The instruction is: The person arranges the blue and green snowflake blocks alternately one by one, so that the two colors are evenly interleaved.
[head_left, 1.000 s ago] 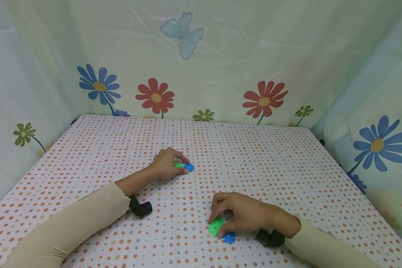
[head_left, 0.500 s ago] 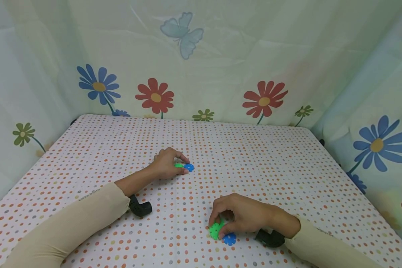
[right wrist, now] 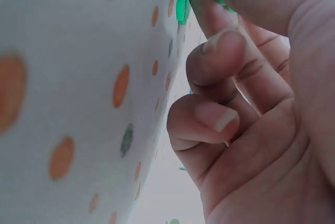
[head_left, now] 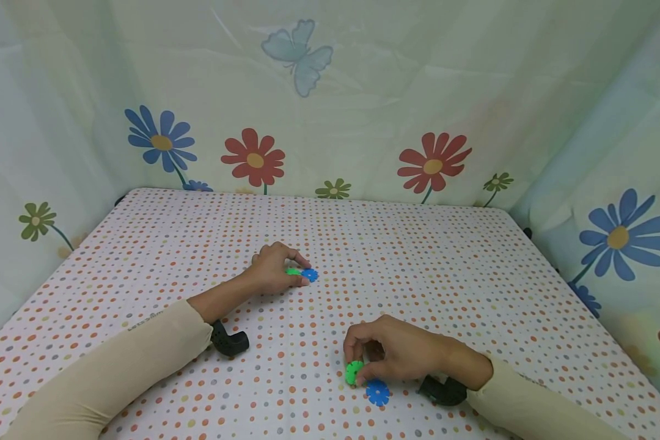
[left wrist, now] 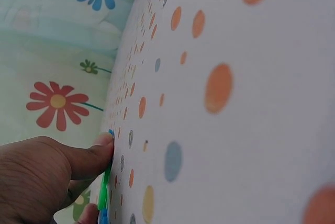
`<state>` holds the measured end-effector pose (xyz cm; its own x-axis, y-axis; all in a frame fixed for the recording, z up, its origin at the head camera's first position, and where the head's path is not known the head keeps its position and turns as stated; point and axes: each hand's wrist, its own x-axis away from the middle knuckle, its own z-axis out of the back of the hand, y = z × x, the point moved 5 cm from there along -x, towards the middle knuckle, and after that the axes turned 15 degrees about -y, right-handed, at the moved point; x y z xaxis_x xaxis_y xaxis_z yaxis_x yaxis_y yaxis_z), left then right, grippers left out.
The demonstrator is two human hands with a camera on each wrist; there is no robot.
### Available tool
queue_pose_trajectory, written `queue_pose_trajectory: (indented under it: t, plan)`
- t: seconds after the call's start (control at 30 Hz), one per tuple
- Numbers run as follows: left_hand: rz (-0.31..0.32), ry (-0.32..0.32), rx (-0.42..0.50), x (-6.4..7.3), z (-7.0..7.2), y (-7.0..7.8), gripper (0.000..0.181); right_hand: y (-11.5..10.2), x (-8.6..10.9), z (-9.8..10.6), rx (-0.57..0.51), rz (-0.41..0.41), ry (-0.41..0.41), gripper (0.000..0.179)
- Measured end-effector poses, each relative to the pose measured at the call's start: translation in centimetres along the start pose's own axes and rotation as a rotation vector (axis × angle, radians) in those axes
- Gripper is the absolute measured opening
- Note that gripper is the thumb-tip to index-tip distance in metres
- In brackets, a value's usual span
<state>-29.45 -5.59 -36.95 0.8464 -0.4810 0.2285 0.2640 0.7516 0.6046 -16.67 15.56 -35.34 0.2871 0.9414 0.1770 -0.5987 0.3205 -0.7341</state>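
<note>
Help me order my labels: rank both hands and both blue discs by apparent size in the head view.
1. Right hand
2. Left hand
3. Nearer blue disc
4. Farther blue disc

Nearness to the camera leaves their true sizes unsure.

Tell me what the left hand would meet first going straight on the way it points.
Past the blue disc it touches, the left hand seems to have a free way over the dotted tabletop as far as the head view shows, though depth is unclear.

near green disc (head_left: 352, 372): tilted, pinched; near blue disc (head_left: 377, 393): notched; far green disc (head_left: 293, 271): part-hidden; far blue disc (head_left: 310, 275): alongside
</note>
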Motion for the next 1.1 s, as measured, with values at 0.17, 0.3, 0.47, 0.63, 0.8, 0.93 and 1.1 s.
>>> queue_pose_trajectory:
  t: [0.17, 0.3, 0.47, 0.63, 0.8, 0.93, 1.1]
  plan:
    - [0.000, 0.001, -0.001, 0.0, 0.0, 0.0, 0.025, 0.0, 0.0, 0.2, 0.033, -0.035, 0.030, 0.019]
    - [-0.007, 0.000, -0.002, 0.0, 0.0, 0.1, 0.026, 0.3, 0.1, 0.3, 0.033, -0.084, 0.029, 0.020]
    - [-0.016, 0.000, -0.010, 0.0, 0.0, 0.1, 0.026, 0.3, 0.0, 0.3, 0.011, -0.073, 0.014, 0.024]
    - [-0.017, 0.000, -0.012, 0.1, 0.1, 0.1, 0.026, 0.5, 0.1, 0.3, 0.053, -0.044, 0.020, 0.029]
    - [-0.018, 0.000, -0.010, 0.1, 0.1, 0.1, 0.026, 0.9, 0.1, 0.4, 0.061, -0.090, 0.046, 0.025]
    - [-0.022, 0.002, -0.009, 0.0, 0.0, 0.1, 0.026, 1.1, 0.2, 0.6, 0.065, -0.122, 0.075, 0.026]
    - [-0.025, 0.004, -0.015, 0.1, 0.1, 0.1, 0.026, 1.3, 0.3, 0.9, 0.073, -0.170, 0.106, 0.031]
